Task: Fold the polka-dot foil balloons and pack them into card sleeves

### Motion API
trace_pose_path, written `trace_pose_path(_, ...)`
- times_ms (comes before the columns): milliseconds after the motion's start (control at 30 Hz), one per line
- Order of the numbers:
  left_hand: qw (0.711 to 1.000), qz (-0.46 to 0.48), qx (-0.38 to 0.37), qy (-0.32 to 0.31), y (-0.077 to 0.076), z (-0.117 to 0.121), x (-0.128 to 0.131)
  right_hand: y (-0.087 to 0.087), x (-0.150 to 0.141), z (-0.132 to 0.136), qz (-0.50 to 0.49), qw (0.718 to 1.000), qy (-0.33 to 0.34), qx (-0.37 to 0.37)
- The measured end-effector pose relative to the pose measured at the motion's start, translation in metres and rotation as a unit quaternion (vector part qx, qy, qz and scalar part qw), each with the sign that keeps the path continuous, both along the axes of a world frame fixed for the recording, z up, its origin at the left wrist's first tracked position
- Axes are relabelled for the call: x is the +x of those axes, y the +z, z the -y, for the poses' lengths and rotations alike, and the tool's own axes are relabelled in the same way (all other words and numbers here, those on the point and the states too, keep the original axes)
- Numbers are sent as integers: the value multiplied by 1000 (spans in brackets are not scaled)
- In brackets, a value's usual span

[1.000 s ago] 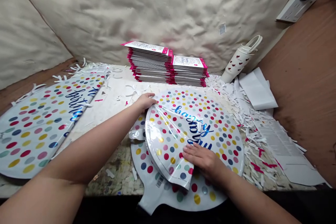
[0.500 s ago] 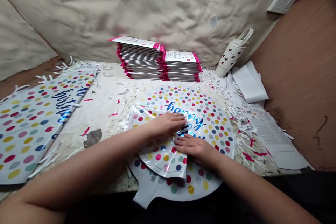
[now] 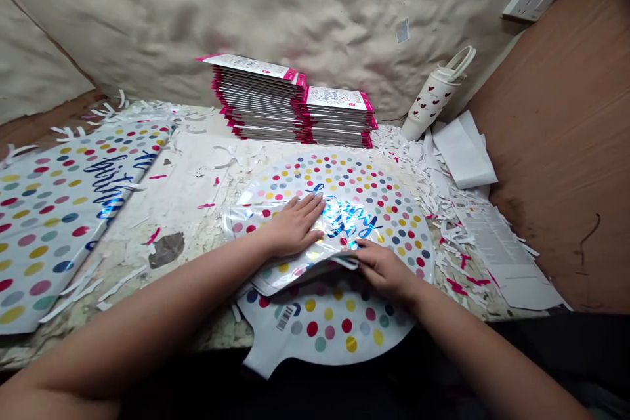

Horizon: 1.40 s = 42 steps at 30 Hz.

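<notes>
A flat round foil balloon [image 3: 374, 200] with coloured dots and blue "happy" lettering lies partly folded on top of another dotted balloon [image 3: 325, 331] at the table's near edge. My left hand [image 3: 294, 226] lies flat on the folded left part, fingers stretched out and pressing it down. My right hand [image 3: 382, 269] pinches the lower edge of the folded balloon, lifting it up off the one beneath. The lower balloon's neck with a barcode label [image 3: 284, 318] hangs over the table edge.
More dotted balloons [image 3: 54, 210] lie at the left. Two stacks of pink-edged packaged cards [image 3: 290, 105] stand at the back. A white cup with red hearts [image 3: 432, 105] leans at the back right, beside white paper sheets [image 3: 465, 154] and scattered paper shreds [image 3: 443, 203].
My left hand swept the balloon's left side over towards the middle and now presses it flat. My right hand went from lying flat to pinching and raising the balloon's lower edge.
</notes>
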<state>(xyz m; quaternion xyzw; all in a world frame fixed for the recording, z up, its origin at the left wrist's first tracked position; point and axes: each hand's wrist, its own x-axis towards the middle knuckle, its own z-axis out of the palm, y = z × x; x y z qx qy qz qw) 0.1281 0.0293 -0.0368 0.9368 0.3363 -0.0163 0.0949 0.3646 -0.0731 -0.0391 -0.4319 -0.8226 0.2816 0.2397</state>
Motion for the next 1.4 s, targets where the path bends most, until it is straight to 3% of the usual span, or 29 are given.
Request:
trace_pose_path(167,1000,-14,1,-9,-9,19,-69,27,-16,-32,5,993,-81,-81)
trace_pose_path(267,1000,-12,-19,7,-18,27,-82,33,-38,-54,42,985,-120,-115)
trace_pose_path(367,998,-30,-26,42,-18,23,-96,25,-52,-71,101,970,-148,-163)
trace_pose_path(433,992,-39,-7,121,-8,18,-113,16,-55,-77,131,962,-163,-174)
trace_pose_path(500,970,-28,38,239,9,21,-126,8,-56,-81,157,955,-180,-173)
trace_pose_path(533,953,-6,71,294,18,28,-128,6,-56,-82,168,953,-187,-169)
trace_pose_path(600,925,67,150,343,33,51,-117,4,-57,-83,186,950,-196,-158)
trace_pose_path(633,931,106,170,304,37,66,-106,4,-57,-83,193,949,-197,-152)
trace_pose_path(667,955,123,159,218,37,83,-91,6,-57,-82,199,949,-199,-145)
trace_pose_path(733,983,84,109,124,28,114,-62,12,-59,-78,211,946,-211,-125)
trace_pose_path(867,989,15,41,139,-3,141,-34,22,-74,-52,212,947,-242,-25)
trace_pose_path(967,990,12,30,136,-13,138,-40,16,-84,-28,205,973,-83,71)
trace_pose_path(1033,991,12,19,132,-11,136,-44,6,-80,-17,232,971,3,61)
trace_pose_path(1133,991,4,-16,133,-4,135,-47,-4,-58,-10,278,960,-29,31)
trace_pose_path(1267,990,-10,-65,126,7,135,-47,-1,-34,-10,270,948,30,163)
trace_pose_path(1400,989,-14,-67,132,21,129,-40,16,-46,0,237,929,52,279)
